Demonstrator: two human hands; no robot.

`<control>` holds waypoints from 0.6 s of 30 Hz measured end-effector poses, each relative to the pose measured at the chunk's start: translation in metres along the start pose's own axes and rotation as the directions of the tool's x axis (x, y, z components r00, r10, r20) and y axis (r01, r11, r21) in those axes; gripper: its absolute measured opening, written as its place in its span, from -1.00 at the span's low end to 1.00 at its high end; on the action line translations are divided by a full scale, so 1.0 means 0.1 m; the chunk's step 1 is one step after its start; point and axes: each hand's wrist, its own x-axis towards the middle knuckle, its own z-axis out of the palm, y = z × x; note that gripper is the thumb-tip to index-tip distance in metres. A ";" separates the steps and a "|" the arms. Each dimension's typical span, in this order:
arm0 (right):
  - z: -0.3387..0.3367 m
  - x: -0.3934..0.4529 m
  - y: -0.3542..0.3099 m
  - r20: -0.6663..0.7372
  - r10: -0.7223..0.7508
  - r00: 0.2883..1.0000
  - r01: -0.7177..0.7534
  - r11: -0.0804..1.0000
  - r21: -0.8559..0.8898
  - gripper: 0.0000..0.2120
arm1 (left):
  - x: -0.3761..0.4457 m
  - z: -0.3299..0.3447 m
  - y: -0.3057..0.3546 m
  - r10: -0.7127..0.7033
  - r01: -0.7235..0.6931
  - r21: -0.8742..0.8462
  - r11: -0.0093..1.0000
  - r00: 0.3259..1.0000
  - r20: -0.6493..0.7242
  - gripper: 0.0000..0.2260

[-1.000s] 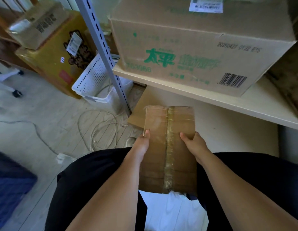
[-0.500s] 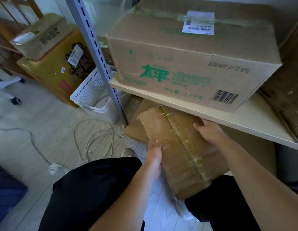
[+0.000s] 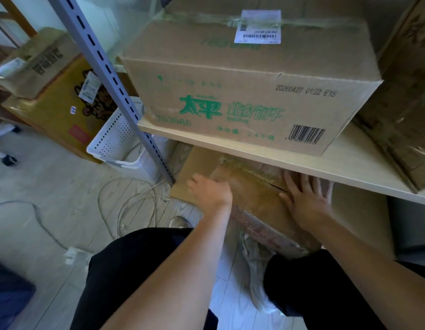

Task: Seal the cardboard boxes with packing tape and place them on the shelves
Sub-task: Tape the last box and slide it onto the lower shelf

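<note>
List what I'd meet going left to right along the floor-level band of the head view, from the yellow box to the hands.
yellow box → white perforated basket → grey shelf upright → left hand → taped small box → right hand.

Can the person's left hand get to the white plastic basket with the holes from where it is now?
Probably yes. The left hand rests on the small taped cardboard box, and the white perforated plastic basket sits on the floor to its left. Only the slanted grey metal shelf post stands between them, and the hand could pass in front of it.
</note>
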 end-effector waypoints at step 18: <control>0.16 -0.18 0.36 0.186 0.441 0.878 -0.457 0.658 0.598 -0.30 | -0.11 0.07 -0.32 -0.027 -0.036 0.244 0.969 0.969 0.247 -0.72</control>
